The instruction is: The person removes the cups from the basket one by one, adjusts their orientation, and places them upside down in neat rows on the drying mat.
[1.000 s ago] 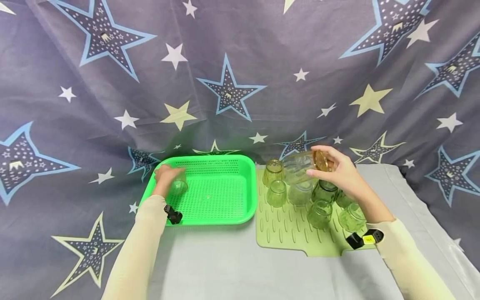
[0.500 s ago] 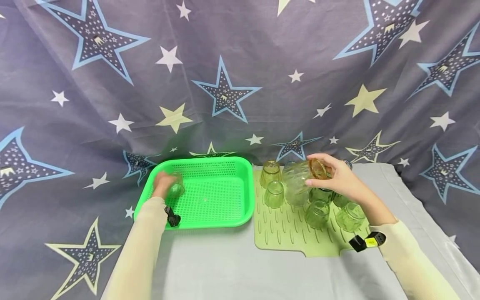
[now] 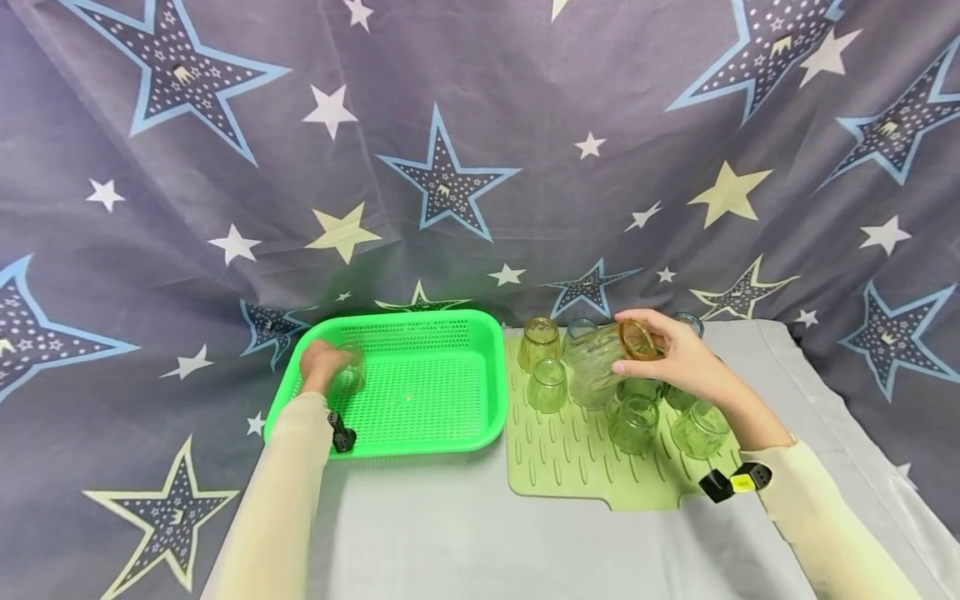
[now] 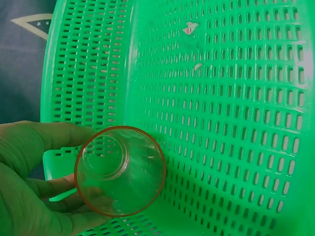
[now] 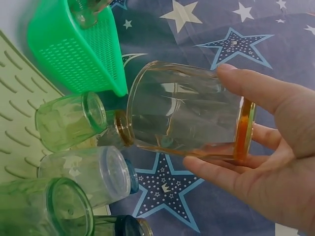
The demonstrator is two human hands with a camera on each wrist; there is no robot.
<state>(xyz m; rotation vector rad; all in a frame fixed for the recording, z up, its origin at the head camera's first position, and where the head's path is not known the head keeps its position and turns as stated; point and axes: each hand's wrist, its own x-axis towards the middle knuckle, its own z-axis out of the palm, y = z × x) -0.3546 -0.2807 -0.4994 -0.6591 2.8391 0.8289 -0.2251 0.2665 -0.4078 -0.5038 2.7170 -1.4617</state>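
My left hand (image 3: 322,364) is inside the left end of the green basket (image 3: 450,437) and holds a clear glass (image 4: 120,172) by its side. That glass has a reddish rim, which faces the left wrist camera. Over the drying mat (image 3: 558,479), my right hand (image 3: 686,354) grips an amber-tinted glass (image 5: 182,113) near its orange end, thumb on one side and fingers on the other. The amber glass lies sideways in the air, its other end toward the basket. Beneath and around it, several glasses stand on the mat, among them a small green glass (image 3: 548,386) and a yellow glass (image 3: 539,342).
Another green glass (image 3: 700,431) stands by my right forearm, with a green glass (image 3: 634,423) left of it. A blue-rimmed glass (image 3: 687,323) shows behind my right hand. The grey-covered table (image 3: 480,533) spans the front; a star-patterned cloth (image 3: 540,125) hangs behind.
My right hand has lowered a little over the mat with the amber glass. My left hand has shifted slightly within the basket's left end, still holding its glass. The head view has drifted slightly.
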